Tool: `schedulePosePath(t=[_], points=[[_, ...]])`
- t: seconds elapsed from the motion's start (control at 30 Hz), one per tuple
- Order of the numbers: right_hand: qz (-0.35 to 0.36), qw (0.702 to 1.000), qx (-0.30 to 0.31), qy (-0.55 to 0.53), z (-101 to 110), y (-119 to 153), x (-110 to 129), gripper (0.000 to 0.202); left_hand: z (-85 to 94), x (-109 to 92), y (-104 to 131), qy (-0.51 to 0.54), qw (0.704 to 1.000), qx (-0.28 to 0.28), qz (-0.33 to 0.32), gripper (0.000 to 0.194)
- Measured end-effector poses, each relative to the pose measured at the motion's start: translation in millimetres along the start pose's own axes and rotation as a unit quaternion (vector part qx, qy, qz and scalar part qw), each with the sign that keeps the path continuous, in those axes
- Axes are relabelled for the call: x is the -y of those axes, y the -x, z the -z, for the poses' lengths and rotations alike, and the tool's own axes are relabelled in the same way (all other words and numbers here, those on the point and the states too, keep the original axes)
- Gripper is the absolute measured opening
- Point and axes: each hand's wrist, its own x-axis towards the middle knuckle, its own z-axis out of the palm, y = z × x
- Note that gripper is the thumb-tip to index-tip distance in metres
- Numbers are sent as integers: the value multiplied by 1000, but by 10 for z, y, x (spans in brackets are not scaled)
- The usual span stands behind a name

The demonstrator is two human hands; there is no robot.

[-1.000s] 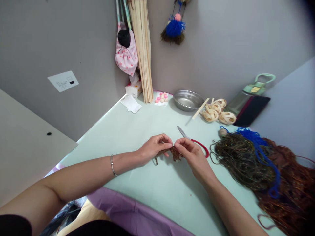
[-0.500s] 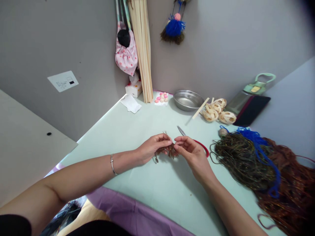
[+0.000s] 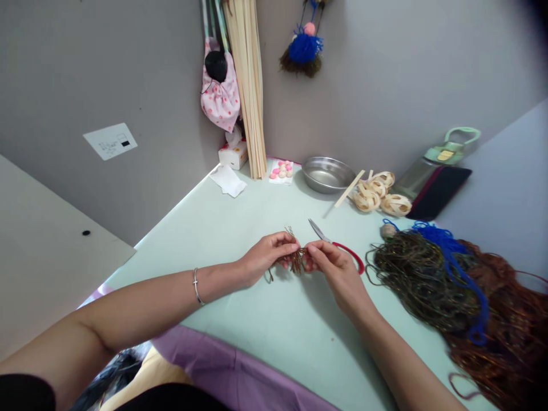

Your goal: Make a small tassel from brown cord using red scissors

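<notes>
Over the pale green table [image 3: 274, 325], my left hand [image 3: 268, 257] pinches a small bundle of brown cords [image 3: 296, 262] between thumb and fingers. The cord ends fan out below the fingertips, and a few thin ends stick up above. From the right, my right hand [image 3: 334, 265] has its thumb and forefinger closed on strands of the same bundle. Red-handled scissors [image 3: 349, 251] lie just behind my right hand, blades toward the back left, with part of them hidden by the hand.
At the right lie heaped olive yarn [image 3: 419, 279], brown yarn [image 3: 505, 308] and blue yarn [image 3: 471, 285]. Along the back stand a metal bowl [image 3: 327, 174], woven wooden balls [image 3: 366, 197], pink beads [image 3: 282, 169], a bottle [image 3: 417, 171] and a dark phone-like slab [image 3: 440, 191].
My right fingertips have closed in on the strands and now pinch them. The bundle has shifted slightly in my left hand, which stays in nearly the same place.
</notes>
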Motion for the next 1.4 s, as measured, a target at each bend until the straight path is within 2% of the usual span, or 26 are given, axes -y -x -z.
schedulePosePath(t=[0.1, 0.23, 0.33, 0.43, 0.47, 0.53, 0.67, 0.87, 1.0, 1.27, 1.4], points=[[15, 1000, -23, 16, 0, -6, 6, 25, -19, -10, 11, -19, 999, 26, 18, 31], [-2, 999, -19, -35, -32, -2, 42, 25, -22, -16, 14, 11, 999, 39, 35, 26], [-47, 997, 42, -50, -65, 0, 55, 28, 6, -25, -4, 64, 997, 8, 40, 22], [-81, 987, 135, -15, -88, 1, 51, 31, 29, -37, -21, 99, 994, -12, 37, 22], [-80, 986, 149, -1, -88, 2, 51, 32, 30, -39, -22, 98, 994, -16, 35, 21], [-62, 989, 131, 31, -71, 3, 60, 33, 21, -38, -14, 75, 996, -21, 33, 21], [-19, 994, 47, 98, -2, 11, 99, 35, -12, -8, 20, 7, 1000, -5, 20, 22], [5, 988, 90, 124, 10, -6, 94, 46, -14, 59, 29, -57, 997, 51, -8, 22], [8, 994, 63, 89, -1, -17, 74, 38, -12, 49, 24, -18, 999, 42, 6, 23], [-15, 998, 26, -55, -14, -8, 55, 20, -26, 10, 29, 23, 999, 24, 33, 26], [-1, 999, -4, -32, -33, 0, 63, 19, -21, 22, 22, 13, 998, 44, 39, 29]])
